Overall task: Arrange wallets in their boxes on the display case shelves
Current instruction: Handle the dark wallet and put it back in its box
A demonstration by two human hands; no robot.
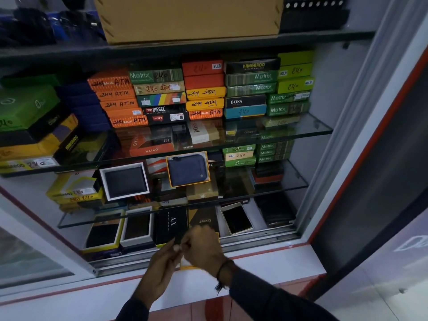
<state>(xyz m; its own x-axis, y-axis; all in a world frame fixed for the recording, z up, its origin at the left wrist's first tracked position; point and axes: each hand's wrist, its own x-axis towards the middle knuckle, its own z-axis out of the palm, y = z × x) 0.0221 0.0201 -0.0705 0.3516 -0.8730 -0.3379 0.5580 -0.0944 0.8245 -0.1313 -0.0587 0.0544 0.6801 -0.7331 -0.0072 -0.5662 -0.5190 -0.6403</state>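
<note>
Both hands meet at the bottom shelf (259, 235), the left hand (159, 269) and right hand (203, 249) pinching something small at a yellow-edged box (186, 265), apparently preparing it; next it needs placing among the open boxes.

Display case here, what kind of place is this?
Likely a small shop selling wallets: glass shelves stacked with branded boxes bearing handwritten prices, and a blue wallet shown in an open box.
</note>
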